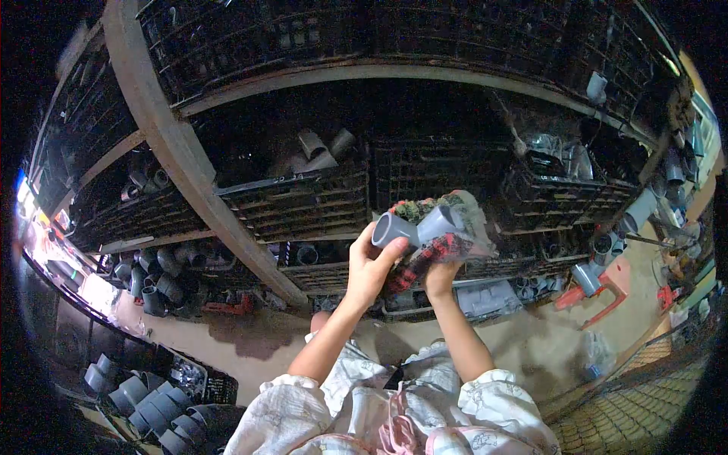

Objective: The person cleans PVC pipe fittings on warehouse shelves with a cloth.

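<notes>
In front of me, at mid-height, is a grey plastic pipe elbow (434, 226) with two round sockets. My left hand (371, 262) grips its left socket, thumb across the front. A crumpled cloth (429, 256), red-and-black checked with a greenish fuzzy part, lies around and behind the elbow. My right hand (442, 277) holds the cloth from below against the fitting; most of its fingers are hidden behind the cloth.
Black crates (303, 199) with grey fittings stand on metal-framed shelves ahead. Stacked grey fittings (159, 406) fill a crate at lower left. A red plastic stool (607, 292) is on the floor at right, near a clear bag (599, 353). Netting (644, 406) covers the lower right.
</notes>
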Demonstrator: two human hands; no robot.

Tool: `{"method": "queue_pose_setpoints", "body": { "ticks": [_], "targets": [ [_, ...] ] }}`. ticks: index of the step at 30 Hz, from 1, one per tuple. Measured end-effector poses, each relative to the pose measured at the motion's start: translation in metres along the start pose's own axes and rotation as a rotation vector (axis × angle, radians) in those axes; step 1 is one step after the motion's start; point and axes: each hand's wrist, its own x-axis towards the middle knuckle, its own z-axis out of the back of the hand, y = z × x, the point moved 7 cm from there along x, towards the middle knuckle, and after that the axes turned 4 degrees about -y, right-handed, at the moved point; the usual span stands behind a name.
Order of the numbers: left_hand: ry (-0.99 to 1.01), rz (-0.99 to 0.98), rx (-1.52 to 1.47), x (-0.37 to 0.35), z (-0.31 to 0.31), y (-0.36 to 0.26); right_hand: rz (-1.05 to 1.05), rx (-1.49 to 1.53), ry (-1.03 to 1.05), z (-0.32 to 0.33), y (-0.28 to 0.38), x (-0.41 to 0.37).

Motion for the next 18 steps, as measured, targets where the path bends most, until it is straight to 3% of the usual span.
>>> {"method": "queue_pose_setpoints", "body": {
  "ticks": [2, 4, 5, 7, 9, 11, 14, 15, 16, 18],
  "targets": [
    [-0.007, 0.005, 0.018, 0.000, 0.000, 0.001, -0.042, 0.149, -0.102, 0.005, -0.002, -0.004],
    [-0.002, 0.026, 0.036, 0.000, 0.003, 0.003, -0.365, 0.653, -0.212, -0.002, 0.014, -0.002],
    [-0.008, 0.032, 0.017, 0.000, 0.003, 0.003, -0.441, 0.758, -0.224, -0.005, 0.010, -0.002],
    [-0.022, 0.046, -0.023, -0.003, 0.003, 0.003, -0.296, 0.287, -0.138, -0.001, 0.016, 0.002],
    [-0.052, 0.037, -0.045, -0.005, 0.001, 0.001, -0.246, 0.151, -0.066, -0.001, 0.019, 0.003],
    [-0.110, -0.010, -0.016, -0.007, -0.001, -0.001, -0.318, 0.359, -0.045, -0.003, 0.019, 0.002],
    [-0.101, -0.445, 0.491, -0.015, -0.006, -0.021, -0.508, 0.720, -0.139, -0.012, 0.016, 0.009],
    [-0.098, -0.538, 0.595, -0.018, -0.011, -0.030, -0.551, 0.747, -0.076, -0.015, -0.004, 0.015],
    [-0.077, -0.489, 0.599, -0.019, -0.011, -0.030, -0.490, 0.633, 0.008, -0.016, 0.003, 0.028],
    [-0.026, -0.488, 0.665, -0.019, -0.007, -0.027, -0.617, 0.596, 0.195, -0.023, 0.024, 0.040]
  ]
}}
